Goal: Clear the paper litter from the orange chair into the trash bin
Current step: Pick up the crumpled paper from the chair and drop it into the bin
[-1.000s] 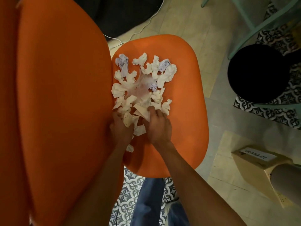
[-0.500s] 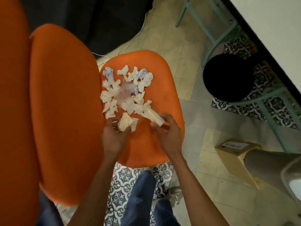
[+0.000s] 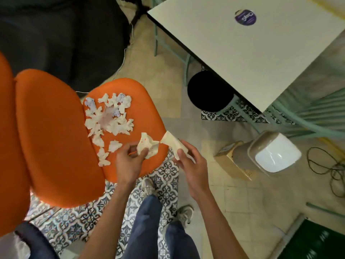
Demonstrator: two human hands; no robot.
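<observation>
Orange chair (image 3: 56, 128) fills the left of the view, and most of the paper litter (image 3: 110, 116) lies heaped on its seat, with a few stray scraps trailing toward the front edge. By my reckoning the job has barely begun: only two pieces are off the seat and none has reached the bin.

Just right of the heap, over the seat's front corner, the left hand (image 3: 128, 163) pinches a crumpled wad (image 3: 147, 146) between thumb and fingertips. Beside it, clear of the chair and above the patterned floor, the right hand (image 3: 192, 165) has its fingers curled round a flatter folded scrap (image 3: 171, 143). Further right stands the trash bin (image 3: 276, 154) (the one with the pale swing lid), well apart from both hands, a cardboard box (image 3: 231, 163) against it.

Half a second ago both hands were low over the seat, lifting their pieces out of the pile; now they have drawn back off it toward the bin side.
</observation>
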